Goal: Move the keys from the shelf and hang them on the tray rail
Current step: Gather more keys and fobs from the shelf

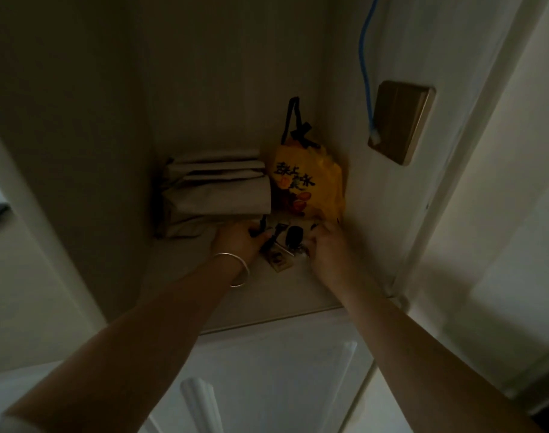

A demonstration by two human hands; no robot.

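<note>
Both of your hands are on the shelf (pixel 267 295), closing in on the keys (pixel 290 242), which lie near the shelf's right edge, just in front of the yellow bag (pixel 310 185). Your left hand (pixel 238 242) curls its grip around something dark at the left of the bunch, a strap or fob by the look of it, though the dim light keeps me from saying exactly what. Your right hand (pixel 324 245) touches the right side of the bunch; whether its grip is clamped or only resting there, I cannot tell. A small tag (pixel 277 260) sits on the shelf under the bunch, toward the front edge.

By my reading you are at the very start: the keys are not yet lifted off the shelf, and the tray rail is nowhere in view, so the carry and the hanging are all left to do.

As for containers, the yellow bag stands tied shut with a black handle loop at the back right corner, its contents hidden. Beside it, toward the back left, lies a stack of folded pale bags (pixel 216 189).
</note>
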